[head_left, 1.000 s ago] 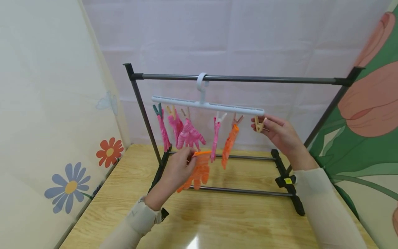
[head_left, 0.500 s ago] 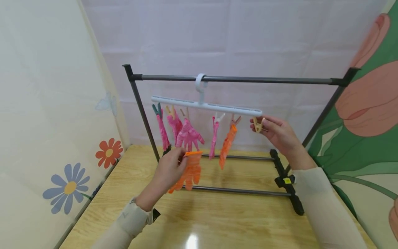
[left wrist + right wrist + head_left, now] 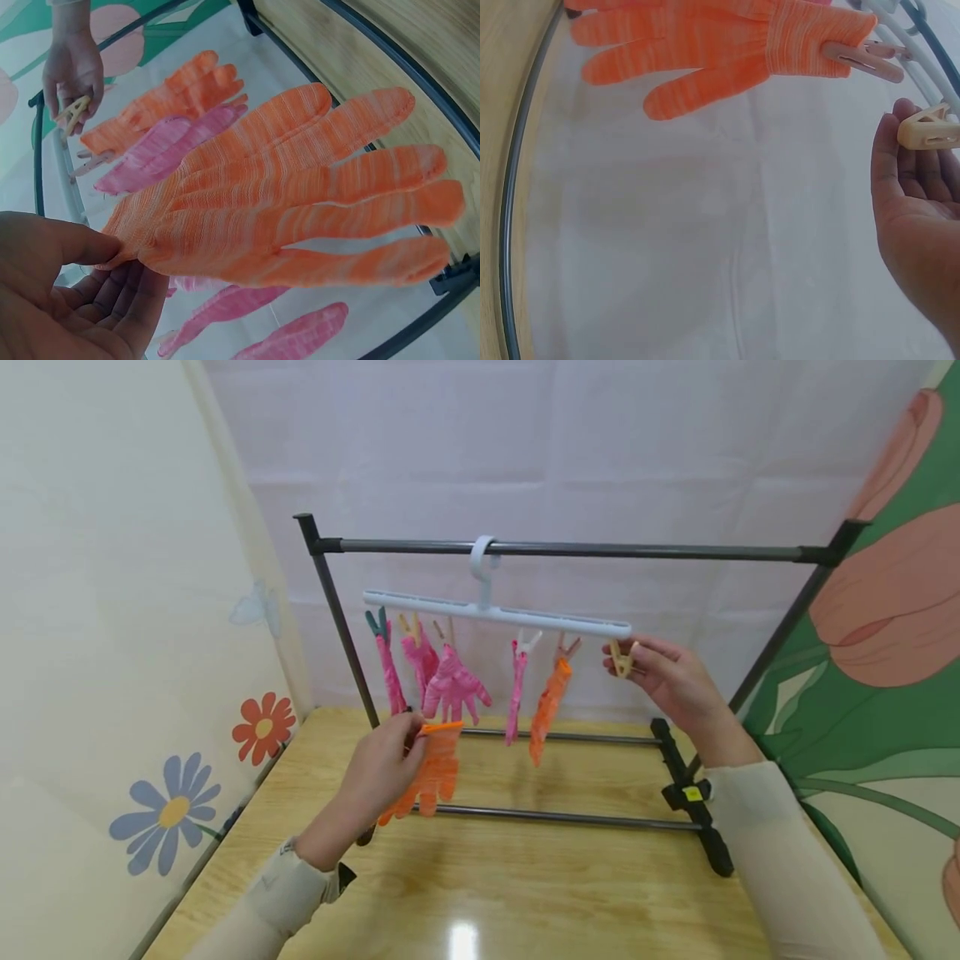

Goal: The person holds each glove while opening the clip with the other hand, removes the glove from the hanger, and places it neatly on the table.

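Observation:
In the head view my left hand (image 3: 381, 764) pinches an orange knit glove (image 3: 433, 770) by its cuff, left of the rack's middle. The left wrist view shows this glove's fingers (image 3: 315, 202) spread, with my thumb on the cuff. My right hand (image 3: 681, 685) holds a pale yellow clothespin (image 3: 622, 662) under the right end of the light blue hanger (image 3: 555, 621). That clothespin (image 3: 928, 135) sits against my fingertips in the right wrist view, the thumb out of sight. Beside it, another orange glove (image 3: 551, 710) hangs from a pinkish clothespin (image 3: 567, 648).
The hanger hooks over the dark rack's top bar (image 3: 637, 551). Several pink gloves (image 3: 454, 683) hang from clothespins on its left and middle. Lower rack bars (image 3: 562, 817) cross above the wooden table (image 3: 540, 893). A floral wall covering (image 3: 885, 610) stands at right.
My left hand has moved left and slightly toward me with the orange glove, away from the hanging gloves. My right hand stays at the yellow clothespin.

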`<state>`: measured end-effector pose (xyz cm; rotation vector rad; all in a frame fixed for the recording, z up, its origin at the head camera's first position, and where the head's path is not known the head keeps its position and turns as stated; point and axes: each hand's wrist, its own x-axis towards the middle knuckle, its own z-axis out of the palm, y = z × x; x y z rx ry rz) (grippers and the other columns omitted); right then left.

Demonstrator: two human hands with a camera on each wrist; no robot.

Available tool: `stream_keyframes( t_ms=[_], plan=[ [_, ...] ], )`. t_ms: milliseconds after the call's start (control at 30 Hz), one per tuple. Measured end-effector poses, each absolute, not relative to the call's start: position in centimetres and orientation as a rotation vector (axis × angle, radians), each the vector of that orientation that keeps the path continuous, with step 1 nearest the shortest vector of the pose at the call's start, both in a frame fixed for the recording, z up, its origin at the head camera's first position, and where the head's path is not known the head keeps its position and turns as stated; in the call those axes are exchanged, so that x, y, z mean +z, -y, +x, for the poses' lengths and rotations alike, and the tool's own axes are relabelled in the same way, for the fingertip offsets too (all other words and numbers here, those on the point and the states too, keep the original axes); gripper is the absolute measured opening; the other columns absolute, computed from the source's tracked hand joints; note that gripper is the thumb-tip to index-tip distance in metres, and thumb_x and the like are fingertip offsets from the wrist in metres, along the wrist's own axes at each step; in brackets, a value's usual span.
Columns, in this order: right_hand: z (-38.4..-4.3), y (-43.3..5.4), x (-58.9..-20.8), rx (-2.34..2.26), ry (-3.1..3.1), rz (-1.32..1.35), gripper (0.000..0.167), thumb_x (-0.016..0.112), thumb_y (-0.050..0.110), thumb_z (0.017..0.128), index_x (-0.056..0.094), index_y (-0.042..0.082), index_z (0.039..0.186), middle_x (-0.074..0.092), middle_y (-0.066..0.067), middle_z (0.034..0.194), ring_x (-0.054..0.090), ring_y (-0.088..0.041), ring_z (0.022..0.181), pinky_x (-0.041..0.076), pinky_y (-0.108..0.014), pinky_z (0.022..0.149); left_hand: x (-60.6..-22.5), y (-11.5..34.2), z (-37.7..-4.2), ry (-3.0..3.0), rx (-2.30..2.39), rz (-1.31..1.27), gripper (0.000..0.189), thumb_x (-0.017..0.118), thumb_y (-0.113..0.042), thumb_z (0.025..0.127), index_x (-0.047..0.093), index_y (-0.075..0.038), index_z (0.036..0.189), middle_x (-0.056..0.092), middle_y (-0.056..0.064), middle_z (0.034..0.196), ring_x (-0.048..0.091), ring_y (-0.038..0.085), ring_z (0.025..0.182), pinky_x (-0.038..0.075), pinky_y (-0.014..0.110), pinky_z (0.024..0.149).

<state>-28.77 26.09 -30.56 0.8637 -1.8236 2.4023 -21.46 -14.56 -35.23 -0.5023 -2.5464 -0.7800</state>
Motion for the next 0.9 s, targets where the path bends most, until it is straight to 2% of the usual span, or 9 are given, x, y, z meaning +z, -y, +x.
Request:
stream_keyframes(
  t_ms=[267, 533, 900],
  plan=[
    [-28.8, -26.3, -30.8, 2.364, 1.881, 0.810, 0.029, 0.053, 0.009, 0.105, 0.068, 0.002, 0.129, 0.073, -0.004, 0.119, 0.069, -0.015, 0.111, 0.053, -0.026, 0.095, -34.9, 16.2, -21.4, 2.618, -0.816, -0.436, 0.014, 0.066, -0.013, 0.098, 0.067, -0.005, 0.109, 0.066, 0.003, 0.089, 0.055, 0.014, 0.069, 0.050, 0.032, 0.062],
    [-29.1, -26.4, -30.6, 2.358, 1.901, 0.808, 0.029, 0.053, 0.010, 0.106, 0.067, 0.003, 0.130, 0.073, -0.004, 0.120, 0.068, -0.015, 0.112, 0.053, -0.025, 0.096, -34.7, 18.3, -21.3, 2.656, -0.826, -0.376, 0.013, 0.065, -0.012, 0.098, 0.067, -0.005, 0.109, 0.069, 0.006, 0.093, 0.067, 0.022, 0.085, 0.058, 0.041, 0.074],
    [-29.3, -26.6, -30.6, 2.406, 1.874, 0.817, 0.029, 0.054, 0.009, 0.105, 0.068, 0.004, 0.129, 0.073, -0.005, 0.120, 0.069, -0.017, 0.112, 0.053, -0.026, 0.095, -34.2, 21.3, -21.4, 2.655, -0.816, -0.343, 0.015, 0.062, -0.011, 0.099, 0.066, -0.001, 0.110, 0.069, 0.010, 0.095, 0.067, 0.026, 0.086, 0.058, 0.046, 0.076]
  ],
)
